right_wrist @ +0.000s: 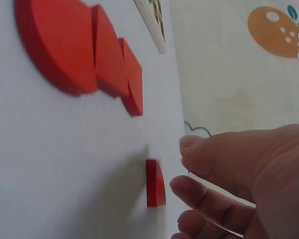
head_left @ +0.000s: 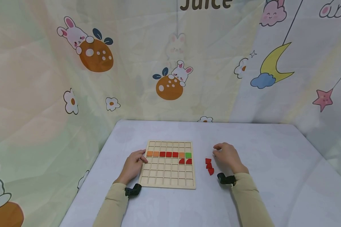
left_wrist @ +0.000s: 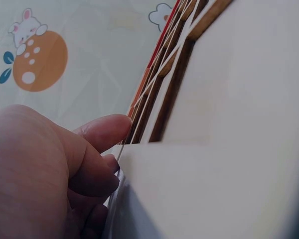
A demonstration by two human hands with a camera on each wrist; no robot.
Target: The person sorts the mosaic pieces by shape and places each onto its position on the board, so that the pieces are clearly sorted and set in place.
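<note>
A wooden grid board (head_left: 166, 182) lies flat on the table. My left hand (head_left: 133, 165) rests at its left edge, fingertips touching the rim; the left wrist view shows them against the board's side. One row holds orange, red and green squares (head_left: 169, 154). Below its right end sit two red curved pieces (head_left: 188, 161). To the right of the board, my right hand (head_left: 226, 155) hovers with thumb and fingers apart. In the right wrist view a single red piece (right_wrist: 156, 184) is close to these fingertips, with a gap between. Three red pieces (head_left: 209, 165) lie in a column nearby.
The white table (head_left: 272, 164) extends around the board. Behind it hangs a printed cloth backdrop (head_left: 136, 63) with rabbits, oranges and a moon. Each wrist wears a black device, the right one (head_left: 226, 179) close to the red column.
</note>
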